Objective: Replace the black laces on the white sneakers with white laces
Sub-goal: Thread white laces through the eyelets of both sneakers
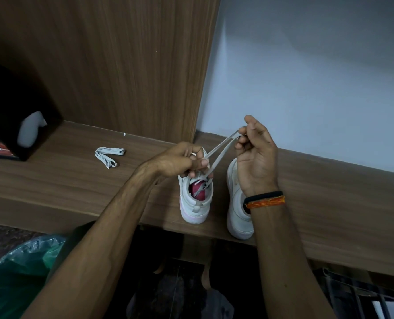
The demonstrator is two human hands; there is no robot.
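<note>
2 white leather sneakers stand side by side at the near edge of the brown wood-grain bench [76,180], heels toward the viewer: the left sneaker with a pink insole [194,199] and the right plain white sneaker [236,210], whose heel juts over the edge. Above the left sneaker, the left hand [179,161] pinches the flat white lace [216,153] near the eyelets, while the right hand [255,153], wearing black and orange wristbands [266,200], grips the lace's loop, drawn taut up and right. Farther left on the bench lies a folded bundle of white lace [109,155], and a black box [5,148] sits at the far left edge.
</note>
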